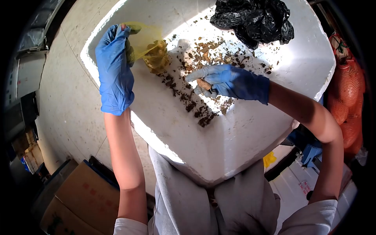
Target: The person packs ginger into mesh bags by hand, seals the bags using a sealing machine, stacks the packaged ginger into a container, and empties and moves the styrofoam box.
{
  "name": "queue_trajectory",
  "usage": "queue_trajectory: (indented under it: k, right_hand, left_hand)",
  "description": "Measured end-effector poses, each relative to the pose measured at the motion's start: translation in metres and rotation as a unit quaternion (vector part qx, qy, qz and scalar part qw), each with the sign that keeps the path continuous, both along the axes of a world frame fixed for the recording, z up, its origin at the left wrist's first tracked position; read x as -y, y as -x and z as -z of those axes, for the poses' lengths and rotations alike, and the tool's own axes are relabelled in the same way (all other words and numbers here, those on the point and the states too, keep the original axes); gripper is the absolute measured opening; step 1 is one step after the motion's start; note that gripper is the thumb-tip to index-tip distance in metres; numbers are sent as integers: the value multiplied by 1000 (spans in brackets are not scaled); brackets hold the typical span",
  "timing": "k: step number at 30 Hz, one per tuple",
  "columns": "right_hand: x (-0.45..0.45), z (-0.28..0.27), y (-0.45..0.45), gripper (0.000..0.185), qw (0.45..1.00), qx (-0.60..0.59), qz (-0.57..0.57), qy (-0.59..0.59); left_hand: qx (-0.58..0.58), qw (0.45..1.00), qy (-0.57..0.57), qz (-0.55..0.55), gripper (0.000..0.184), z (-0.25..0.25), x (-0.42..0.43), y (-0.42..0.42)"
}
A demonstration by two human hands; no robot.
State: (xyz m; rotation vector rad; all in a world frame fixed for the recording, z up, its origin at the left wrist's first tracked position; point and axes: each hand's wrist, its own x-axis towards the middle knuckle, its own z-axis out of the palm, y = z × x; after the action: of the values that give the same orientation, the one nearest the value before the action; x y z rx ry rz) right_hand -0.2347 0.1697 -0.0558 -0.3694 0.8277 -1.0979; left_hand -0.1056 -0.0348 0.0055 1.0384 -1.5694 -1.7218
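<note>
My left hand [114, 68], in a blue glove, is closed on the top of a yellow mesh bag [156, 58] at the left side of a white foam box [154, 143]. Several brownish lumps fill the bottom of the bag; their kind is hard to make out. Over the middle of the box, my right hand [239, 82], gloved in blue with pale, dirty fingertips, holds a small brown lump [203, 84] between thumb and fingers. Beneath it, brown crumbs and flakes [207, 51] lie scattered on the box bottom.
A crumpled black plastic bag [254, 19] lies at the far right inside the box. Orange-red mesh sacks [348, 94] stand to the right. Cardboard boxes [88, 192] sit at lower left, and a white box [290, 186] is at lower right. My legs are against the foam box.
</note>
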Motion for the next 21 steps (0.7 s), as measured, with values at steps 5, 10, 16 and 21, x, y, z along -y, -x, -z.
queue_trajectory:
  k: [5,10,16,21]
  right_hand:
    - [2,-17,-10,32,998,-17,24,-56]
    - [2,-21,-17,24,997,-17,14,-79]
    - [-11,18,-16,22,890,-321,-325,-6]
    - [-55,43,-30,18,841,-481,-246,22]
  left_hand:
    - [-2,1000,1,-16,16,-2,-3,1]
    - [-9,1000,-3,2,16,-1,-1,-1]
    - [-6,1000,8,23,16,-2,-2,-3]
    - [4,1000,2,-9,16,-5,-5,1]
